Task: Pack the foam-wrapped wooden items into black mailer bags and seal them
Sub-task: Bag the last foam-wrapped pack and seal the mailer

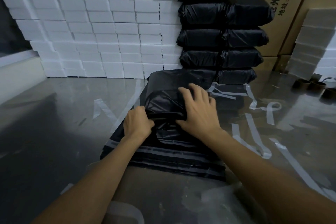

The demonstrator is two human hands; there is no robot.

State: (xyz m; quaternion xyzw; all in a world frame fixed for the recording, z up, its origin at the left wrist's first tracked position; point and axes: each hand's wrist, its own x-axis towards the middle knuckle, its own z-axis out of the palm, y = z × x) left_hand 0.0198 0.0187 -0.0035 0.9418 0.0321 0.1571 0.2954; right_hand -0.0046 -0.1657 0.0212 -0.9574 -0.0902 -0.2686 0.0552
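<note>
Mailer bag at centre of worktop, filled, on pile of flat bags. Left hand pinching flap; right hand spread, pressing top. Sealing under way. Finished parcels stacked at 1 o'clock; foam blocks at 11 waiting.

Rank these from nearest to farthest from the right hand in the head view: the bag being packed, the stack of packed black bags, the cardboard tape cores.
1. Bag being packed, under the right hand.
2. Stack of packed black bags, just behind.
3. Cardboard tape cores, far right.
</note>
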